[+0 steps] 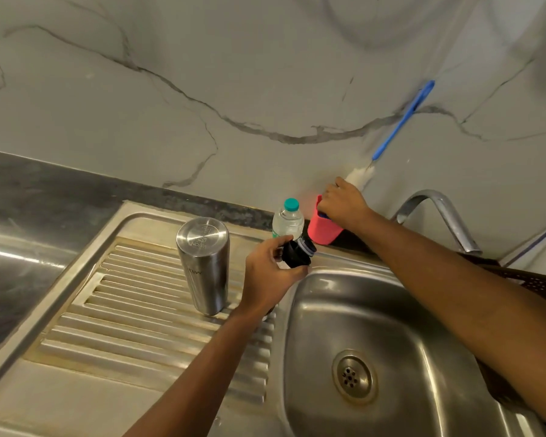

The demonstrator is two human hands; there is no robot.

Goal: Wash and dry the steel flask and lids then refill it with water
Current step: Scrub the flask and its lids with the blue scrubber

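Note:
The steel flask (204,264) stands upside down on the ribbed draining board (133,310), base up. My left hand (270,275) grips a black inner lid (297,253) just left of the sink basin's back corner. My right hand (341,201) reaches into a pink holder (322,231) at the wall, fingers curled over something blue inside; what it grasps is hidden. A bottle brush with a blue handle (404,118) and white bristles leans out of that holder.
A small plastic water bottle (287,217) with a teal cap stands between the flask and the pink holder. The steel sink basin (391,310) with its drain lies below my right arm. A tap (438,212) curves at the back right, a brown basket (530,279) beside it.

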